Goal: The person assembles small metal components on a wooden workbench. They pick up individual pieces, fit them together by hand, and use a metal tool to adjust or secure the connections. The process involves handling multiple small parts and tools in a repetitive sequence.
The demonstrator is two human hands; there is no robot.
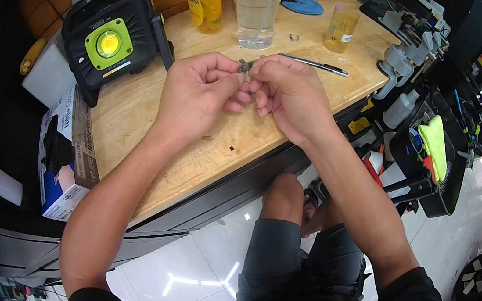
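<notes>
My left hand [199,95] and my right hand [294,87] meet above the wooden workbench [194,169], fingertips almost touching. Between them is a small dark greyish part [245,66], pinched by the thumb and forefinger of my left hand. The thumb and forefinger of my right hand press together at its other end. Fingers cover most of the part, so its exact kind does not show. Just beyond my right hand lies a black and silver pen [328,68]. A tiny black piece [231,149] rests on the wood nearer to me.
A work lamp [115,45] glows at the back left, beside a glove box [66,156]. Behind my hands stand a yellow liquid bottle [205,4] and a clear bottle [256,19]. A small C-shaped ring [295,37], an amber container [341,28] and a grey vise [398,63] are to the right.
</notes>
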